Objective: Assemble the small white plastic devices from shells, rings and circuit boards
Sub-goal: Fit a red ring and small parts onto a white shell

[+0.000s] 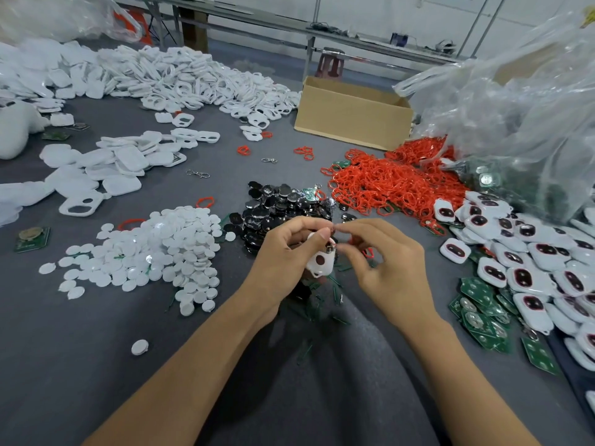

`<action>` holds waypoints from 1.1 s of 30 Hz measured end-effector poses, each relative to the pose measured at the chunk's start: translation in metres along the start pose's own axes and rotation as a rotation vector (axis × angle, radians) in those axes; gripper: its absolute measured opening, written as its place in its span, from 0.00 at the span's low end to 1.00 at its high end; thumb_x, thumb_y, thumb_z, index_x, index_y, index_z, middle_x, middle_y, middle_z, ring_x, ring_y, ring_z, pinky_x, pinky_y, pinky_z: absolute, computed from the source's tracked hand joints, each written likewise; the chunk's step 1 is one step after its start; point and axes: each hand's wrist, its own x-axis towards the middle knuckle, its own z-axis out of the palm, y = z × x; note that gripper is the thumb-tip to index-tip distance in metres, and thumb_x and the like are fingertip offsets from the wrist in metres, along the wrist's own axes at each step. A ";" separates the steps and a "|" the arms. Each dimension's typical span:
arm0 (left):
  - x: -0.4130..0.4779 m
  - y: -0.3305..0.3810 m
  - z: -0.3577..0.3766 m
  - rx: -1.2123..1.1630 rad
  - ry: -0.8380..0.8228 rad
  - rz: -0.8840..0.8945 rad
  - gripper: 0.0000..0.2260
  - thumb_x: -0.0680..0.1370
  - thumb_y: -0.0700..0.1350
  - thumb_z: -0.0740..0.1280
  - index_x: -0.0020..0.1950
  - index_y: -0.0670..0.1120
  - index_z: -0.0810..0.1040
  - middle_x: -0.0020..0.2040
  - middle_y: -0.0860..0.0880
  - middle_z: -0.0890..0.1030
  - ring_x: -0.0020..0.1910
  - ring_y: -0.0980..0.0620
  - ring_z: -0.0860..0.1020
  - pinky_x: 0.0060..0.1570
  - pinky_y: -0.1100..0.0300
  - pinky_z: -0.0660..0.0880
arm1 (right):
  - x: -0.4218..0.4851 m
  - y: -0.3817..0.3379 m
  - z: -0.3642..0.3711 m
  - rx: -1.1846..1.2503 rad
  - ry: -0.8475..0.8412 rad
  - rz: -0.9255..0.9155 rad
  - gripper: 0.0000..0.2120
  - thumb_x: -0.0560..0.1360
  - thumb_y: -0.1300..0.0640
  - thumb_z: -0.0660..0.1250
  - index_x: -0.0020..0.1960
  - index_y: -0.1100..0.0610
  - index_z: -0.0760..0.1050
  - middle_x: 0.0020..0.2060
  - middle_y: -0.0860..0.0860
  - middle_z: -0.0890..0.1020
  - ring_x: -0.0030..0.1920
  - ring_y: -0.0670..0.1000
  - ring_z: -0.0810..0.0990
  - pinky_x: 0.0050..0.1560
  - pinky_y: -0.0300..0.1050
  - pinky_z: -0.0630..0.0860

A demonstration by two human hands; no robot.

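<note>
- Grey table (96, 365): white shells (180, 75) heaped far left, white discs (154, 252) near left.
- Centre: left hand (283, 255) curls its fingers round a held shell (320, 262), just near of the black pieces (283, 204).
- Right hand (386, 265) has thumb and forefinger pinched on a single ring (368, 252) at the held shell's top.
- Right: red rings (386, 185), cardboard box (351, 114) far, finished devices (521, 268) near.

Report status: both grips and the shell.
Left grip holds white shell. Right grip pinches red ring beside the shell. Nothing in the way; black pile lies behind.
</note>
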 end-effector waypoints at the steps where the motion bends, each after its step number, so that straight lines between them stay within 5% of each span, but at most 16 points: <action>1: 0.000 0.000 0.000 -0.060 -0.025 -0.028 0.07 0.78 0.39 0.69 0.54 0.45 0.81 0.41 0.48 0.82 0.36 0.54 0.79 0.34 0.59 0.79 | 0.001 0.001 -0.001 0.016 0.011 0.035 0.11 0.70 0.66 0.73 0.51 0.58 0.82 0.43 0.48 0.81 0.41 0.43 0.77 0.47 0.34 0.75; 5: 0.001 0.001 -0.001 -0.184 -0.106 -0.040 0.15 0.75 0.30 0.68 0.60 0.42 0.77 0.44 0.50 0.84 0.44 0.52 0.81 0.39 0.60 0.80 | 0.002 0.002 0.000 0.098 0.043 0.123 0.10 0.71 0.67 0.72 0.51 0.58 0.81 0.42 0.47 0.80 0.40 0.43 0.78 0.46 0.42 0.78; 16: -0.001 -0.001 -0.001 -0.061 -0.122 -0.053 0.10 0.74 0.31 0.70 0.52 0.42 0.82 0.43 0.46 0.85 0.41 0.52 0.82 0.44 0.58 0.82 | 0.004 -0.012 0.001 0.193 0.010 0.172 0.10 0.68 0.67 0.73 0.48 0.58 0.82 0.41 0.44 0.81 0.41 0.44 0.79 0.46 0.36 0.76; 27: -0.002 0.006 0.000 -0.212 -0.150 -0.140 0.10 0.81 0.40 0.62 0.54 0.38 0.82 0.44 0.45 0.85 0.41 0.52 0.82 0.43 0.59 0.82 | 0.007 -0.010 -0.003 0.316 -0.029 0.236 0.15 0.68 0.67 0.73 0.47 0.49 0.81 0.44 0.41 0.83 0.45 0.44 0.81 0.47 0.39 0.77; 33: -0.003 0.007 -0.001 -0.330 -0.174 -0.179 0.11 0.72 0.44 0.68 0.49 0.41 0.85 0.44 0.45 0.85 0.39 0.52 0.84 0.40 0.59 0.82 | 0.008 -0.008 -0.005 0.427 -0.044 0.260 0.17 0.67 0.69 0.73 0.46 0.48 0.80 0.44 0.43 0.83 0.45 0.44 0.81 0.48 0.37 0.76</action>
